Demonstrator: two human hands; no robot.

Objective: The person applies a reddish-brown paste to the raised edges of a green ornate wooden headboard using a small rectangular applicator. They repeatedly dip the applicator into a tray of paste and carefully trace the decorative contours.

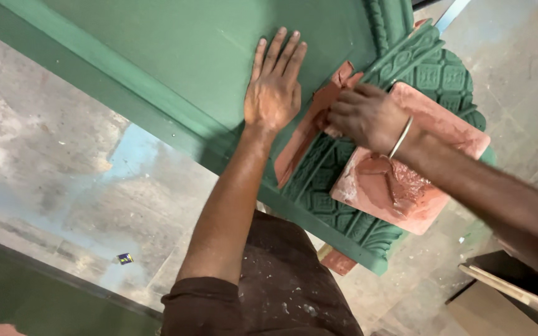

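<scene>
A person in a dark brown, paint-flecked shirt leaned over a large green-painted wooden panel that ran from 10 o'clock to 4 o'clock across a stained concrete floor. Nearest the camera, the bare left forearm rose from 6 o'clock toward the centre, and the left hand lay flat on the smooth green face of the panel, fingers spread wide and pointing to 12 o'clock, gripping nothing. Just beside it, at 3 o'clock from that palm, the right hand, with a thin metal bangle at the wrist, was curled narrow over a reddish-brown smear of putty on the panel's carved green border; what the fingers pinched could not be told, since they were folded under. The putty streak ran from the knuckles down toward 7 o'clock along the edge where the flat face met the carving. Under the right wrist, at 4 o'clock from the frame's centre, a square board coated with the same reddish putty rested on the carved section, a thick lump near its lower left. Farther off, the ornamental green carving continued toward 1 o'clock, and a pale timber piece lay on the floor at 4 o'clock.
</scene>
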